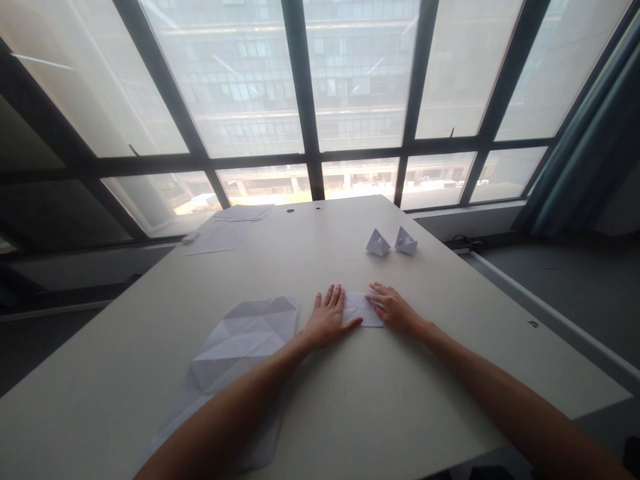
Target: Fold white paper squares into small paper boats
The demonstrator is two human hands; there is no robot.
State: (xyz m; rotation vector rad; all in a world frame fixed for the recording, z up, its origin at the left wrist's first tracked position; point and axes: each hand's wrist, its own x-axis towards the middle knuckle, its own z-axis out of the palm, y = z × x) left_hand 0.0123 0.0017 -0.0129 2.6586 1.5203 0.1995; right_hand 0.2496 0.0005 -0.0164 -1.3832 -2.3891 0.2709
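Observation:
A small folded white paper (361,309) lies flat on the white table, with both hands on it. Over its left end my left hand (331,317) rests flat, fingers stretched out and the thumb reaching along the near edge. My right hand (393,307) lies on the right end, its fingers extended across the paper. Beside my left forearm is a large creased white sheet (250,333), partly hidden under that arm. Two folded paper boats (379,243) stand farther off, beyond my right hand.
Several flat paper sheets (220,235) lie at the table's far left, with a small whitish object (191,237) beside them. The white table (320,260) reaches toward large windows (360,73). A blue curtain (575,140) hangs at the right.

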